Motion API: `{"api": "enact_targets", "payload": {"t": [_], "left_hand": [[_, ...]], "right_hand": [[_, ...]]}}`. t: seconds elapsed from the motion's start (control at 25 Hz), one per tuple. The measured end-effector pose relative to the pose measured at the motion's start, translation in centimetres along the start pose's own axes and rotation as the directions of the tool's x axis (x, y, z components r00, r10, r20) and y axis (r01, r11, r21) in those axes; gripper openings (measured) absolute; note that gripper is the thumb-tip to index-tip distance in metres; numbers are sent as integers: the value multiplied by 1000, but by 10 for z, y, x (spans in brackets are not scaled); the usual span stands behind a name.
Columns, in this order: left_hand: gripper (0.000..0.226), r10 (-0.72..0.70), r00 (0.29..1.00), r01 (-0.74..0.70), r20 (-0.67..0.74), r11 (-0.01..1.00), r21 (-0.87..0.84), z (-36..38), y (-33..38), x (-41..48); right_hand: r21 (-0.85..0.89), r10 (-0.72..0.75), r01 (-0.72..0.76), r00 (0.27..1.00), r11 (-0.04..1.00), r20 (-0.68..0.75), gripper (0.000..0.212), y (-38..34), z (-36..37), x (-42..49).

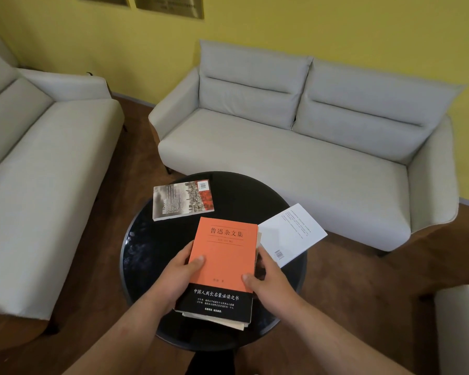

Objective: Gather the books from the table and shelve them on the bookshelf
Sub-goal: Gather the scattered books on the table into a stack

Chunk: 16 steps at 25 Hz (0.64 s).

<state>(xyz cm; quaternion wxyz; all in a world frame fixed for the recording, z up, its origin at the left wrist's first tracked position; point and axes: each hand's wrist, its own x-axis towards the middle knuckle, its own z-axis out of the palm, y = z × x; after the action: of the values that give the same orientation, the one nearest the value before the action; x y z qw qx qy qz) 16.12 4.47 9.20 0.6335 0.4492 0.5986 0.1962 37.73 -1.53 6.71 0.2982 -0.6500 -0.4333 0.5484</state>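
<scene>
Now, from the head camera, I see my left hand point(182, 274) and right hand point(271, 282) clasp the orange book point(224, 255) by its two long edges, thumbs on the cover. It tops a small stack near the front of the round black table point(146, 253), with its long axis running away from me. I count at least two books under it and two loose ones: the white book point(291, 234) just beside my right hand, and the grey book point(183, 200) farther off on the left. No bookshelf is visible.

The left hand point(180, 270) grips the left edge of the orange book point(225, 255), thumb on its cover; the right hand point(272, 284) grips the right edge, thumb likewise on top.
</scene>
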Motion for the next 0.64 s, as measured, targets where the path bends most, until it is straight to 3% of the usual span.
{"api": "enact_targets", "payload": {"t": [0.16,0.32,0.44,0.52,0.56,0.64], "left_hand": [[65,45,999,-45,7,999,8,-5,-2,8],[66,88,992,-97,94,991,95,-9,-4,12],[66,105,982,-120,160,989,89,-14,-2,19],[64,114,985,-129,130,985,112,-22,-3,28],[60,128,988,-139,83,980,144,-29,-1,38],[49,155,987,-146,-44,975,170,-46,7,73]], "right_hand": [[-167,-144,151,988,974,54,81,4,-5,12],[-172,-132,139,990,975,52,83,15,-7,15],[-231,-125,136,990,963,62,81,11,-9,17],[-230,-157,166,986,959,57,68,7,-15,18],[-190,-168,166,986,968,6,59,5,-20,20],[-105,-103,80,968,991,-230,45,3,-32,33]]}}
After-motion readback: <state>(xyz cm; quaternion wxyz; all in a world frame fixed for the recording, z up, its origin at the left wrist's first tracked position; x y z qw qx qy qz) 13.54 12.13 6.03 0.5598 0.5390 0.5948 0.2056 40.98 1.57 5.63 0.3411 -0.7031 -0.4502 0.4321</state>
